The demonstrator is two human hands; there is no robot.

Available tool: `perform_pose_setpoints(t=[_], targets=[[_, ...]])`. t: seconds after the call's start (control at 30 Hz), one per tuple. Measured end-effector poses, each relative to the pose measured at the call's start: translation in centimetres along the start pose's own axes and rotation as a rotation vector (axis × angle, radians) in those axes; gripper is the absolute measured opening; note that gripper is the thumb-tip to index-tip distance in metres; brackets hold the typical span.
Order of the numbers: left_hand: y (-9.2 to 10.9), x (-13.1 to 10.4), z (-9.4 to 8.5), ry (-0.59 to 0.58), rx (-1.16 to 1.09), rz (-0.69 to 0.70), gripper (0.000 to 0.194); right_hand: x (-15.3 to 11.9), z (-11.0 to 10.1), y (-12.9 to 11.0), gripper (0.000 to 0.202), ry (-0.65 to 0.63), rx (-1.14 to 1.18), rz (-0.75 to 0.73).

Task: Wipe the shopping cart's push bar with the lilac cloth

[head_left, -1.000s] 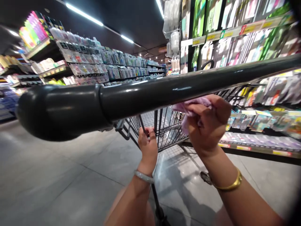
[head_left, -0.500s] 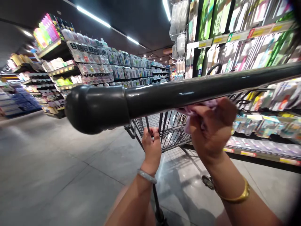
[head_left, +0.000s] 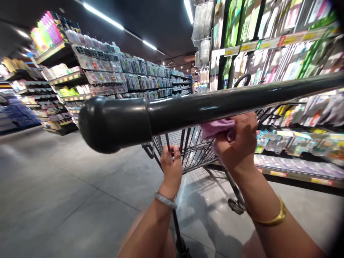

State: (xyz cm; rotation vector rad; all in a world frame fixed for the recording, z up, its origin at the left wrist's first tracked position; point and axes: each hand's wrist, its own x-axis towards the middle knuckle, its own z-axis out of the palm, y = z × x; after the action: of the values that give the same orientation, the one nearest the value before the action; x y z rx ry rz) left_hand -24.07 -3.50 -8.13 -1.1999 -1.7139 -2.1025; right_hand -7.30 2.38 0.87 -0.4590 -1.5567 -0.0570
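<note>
A thick dark handlebar (head_left: 188,107) with a rounded end cap crosses the view close to my head. It belongs to a metal-wire shopping cart (head_left: 195,154). Beneath the bar, my right hand (head_left: 239,139) clutches a crumpled pink cloth (head_left: 217,128), which lies against or just under the bar's lower side. My left hand (head_left: 171,163) is lower, with its fingers curled round a wire bar of the cart's near side. A grey bangle is on the left wrist, a gold one on the right.
Shelves of packaged goods (head_left: 276,64) rise close on the right. Another long shelf row (head_left: 145,77) runs back on the left. The grey tiled floor (head_left: 80,186) extends at left, and a cart wheel (head_left: 236,206) rests below my right forearm.
My right hand has shifted slightly left with the cloth, and more of the cloth shows. My left hand keeps its hold. The whole view has turned a little.
</note>
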Motion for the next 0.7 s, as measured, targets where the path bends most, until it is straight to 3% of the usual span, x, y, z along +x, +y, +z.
perform_pose_setpoints(t=[0.13, 0.33, 0.57, 0.7], targets=[[0.0, 0.0, 0.0, -0.008, -0.025, 0.010, 0.016, 0.6, -0.4, 1.4, 0.074, -0.201, -0.102, 0.026], [0.4, 0.0, -0.1, 0.009, -0.030, 0.016, 0.017, -0.2, 0.0, 3.0, 0.055, -0.015, -0.163, -0.044], [0.8, 0.1, -0.2, 0.014, -0.065, 0.005, 0.018, 1.0, -0.3, 3.5, 0.064, -0.262, -0.289, 0.112], [1.1, 0.3, -0.3, -0.036, -0.160, -0.008, 0.024, 1.6, -1.2, 3.2, 0.064, -0.252, -0.261, 0.057]])
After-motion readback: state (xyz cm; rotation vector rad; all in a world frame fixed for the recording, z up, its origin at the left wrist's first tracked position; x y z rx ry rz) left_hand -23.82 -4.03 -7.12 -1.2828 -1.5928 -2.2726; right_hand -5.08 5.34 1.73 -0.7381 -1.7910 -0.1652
